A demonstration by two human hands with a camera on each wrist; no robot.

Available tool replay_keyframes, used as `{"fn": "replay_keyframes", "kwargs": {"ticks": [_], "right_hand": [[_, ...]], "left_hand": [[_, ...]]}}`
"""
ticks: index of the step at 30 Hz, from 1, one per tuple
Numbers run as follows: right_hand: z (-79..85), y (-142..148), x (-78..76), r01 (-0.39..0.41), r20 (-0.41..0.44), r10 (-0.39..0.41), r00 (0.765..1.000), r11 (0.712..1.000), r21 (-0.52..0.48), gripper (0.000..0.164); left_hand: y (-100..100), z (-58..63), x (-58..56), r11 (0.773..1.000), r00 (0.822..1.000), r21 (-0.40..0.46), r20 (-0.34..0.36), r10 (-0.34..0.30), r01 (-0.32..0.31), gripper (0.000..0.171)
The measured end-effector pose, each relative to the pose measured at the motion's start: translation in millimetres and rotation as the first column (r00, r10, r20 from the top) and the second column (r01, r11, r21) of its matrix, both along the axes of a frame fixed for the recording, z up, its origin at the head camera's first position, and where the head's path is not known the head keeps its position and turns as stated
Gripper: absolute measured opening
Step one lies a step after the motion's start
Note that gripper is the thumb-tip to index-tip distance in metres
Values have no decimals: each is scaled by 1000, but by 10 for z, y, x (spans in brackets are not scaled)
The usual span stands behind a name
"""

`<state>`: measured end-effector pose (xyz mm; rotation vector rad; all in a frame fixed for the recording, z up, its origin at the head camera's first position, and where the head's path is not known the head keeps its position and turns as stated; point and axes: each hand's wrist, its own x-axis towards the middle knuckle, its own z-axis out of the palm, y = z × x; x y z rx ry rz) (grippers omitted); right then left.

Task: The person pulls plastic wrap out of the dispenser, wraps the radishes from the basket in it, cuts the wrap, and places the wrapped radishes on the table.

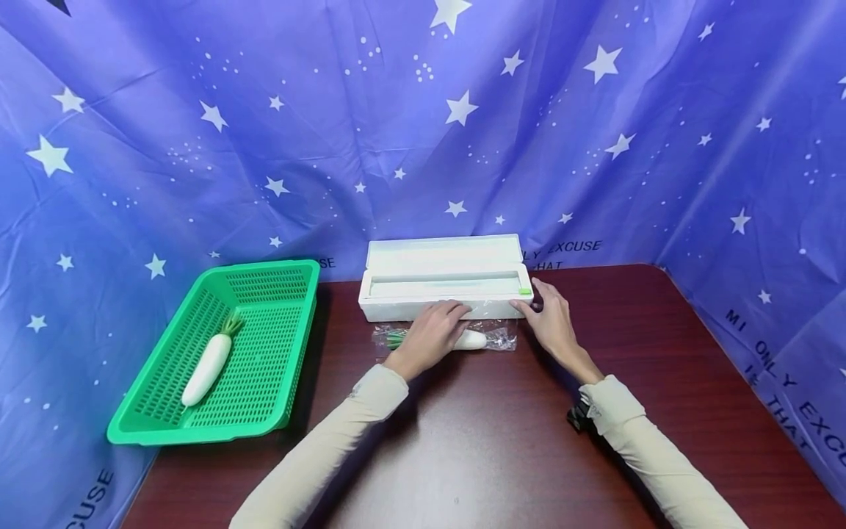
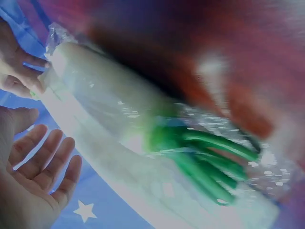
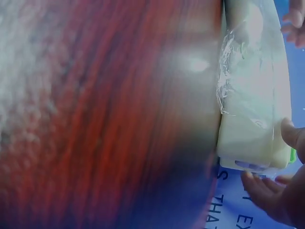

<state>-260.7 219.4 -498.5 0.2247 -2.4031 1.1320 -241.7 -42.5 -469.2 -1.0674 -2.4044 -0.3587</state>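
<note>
A white cling film dispenser [image 1: 403, 308] stands at the back of the table, its lid raised and a green slider [image 1: 524, 292] at the right end. Directly before it lies a white radish [image 1: 471, 340] with green stalks, inside clear film [image 2: 209, 114]. My left hand [image 1: 432, 330] is over the radish by the dispenser's front; the left wrist view shows its fingers [image 2: 43, 162] relaxed and holding nothing. With thumb on the front and fingers round the end, my right hand [image 1: 551, 316] grips the dispenser's right end, also visible in the right wrist view.
On the left of the table [image 1: 463, 441] stands a green plastic basket [image 1: 264, 426] with another white radish [image 1: 208, 367] in it. A blue star-patterned curtain [image 1: 396, 132] hangs close behind the dispenser and along both sides.
</note>
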Motion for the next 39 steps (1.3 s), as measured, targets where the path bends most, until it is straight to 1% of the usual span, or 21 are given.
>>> {"fn": "replay_keyframes", "kwargs": {"ticks": [4,7,9,12,15,21,25,28,31,36,39], "right_hand": [[-8,33,-31,-42,-30,42,999,999,6,52],[-17,49,-47,-38,-37,37,999,999,-9,53],[-22,53,-52,-44,-24,43,999,998,-34,54],[-32,56,-62,-74,-15,73,997,994,-84,54],[-38,67,-78,-111,-36,107,994,988,-107,50],[-46,110,-127,-149,-118,140,983,986,-72,48],[-45,118,-134,-140,-146,131,981,989,-50,48],[-59,117,-119,-127,-151,121,981,991,-30,47],[-68,131,-107,-119,-151,118,982,993,-2,46],[-44,153,-109,-113,-150,119,981,992,51,42],[-19,157,-104,-119,-127,126,984,991,62,39]], "left_hand": [[167,85,-72,1000,1000,-4,25,-9,9,28],[291,130,-134,1000,998,-2,55,-8,8,29],[372,139,-186,1000,997,8,79,-2,1,29],[487,132,-267,1000,992,30,123,3,-7,29],[593,121,-336,999,987,54,159,-3,-6,27],[782,144,-428,997,981,66,194,14,-27,29],[897,140,-487,994,975,89,219,47,-68,27],[948,105,-518,991,970,101,234,67,-93,26],[980,84,-529,990,966,99,248,74,-101,26],[1039,96,-533,989,964,69,242,109,-129,23],[1071,98,-540,989,967,57,225,118,-134,20]]}}
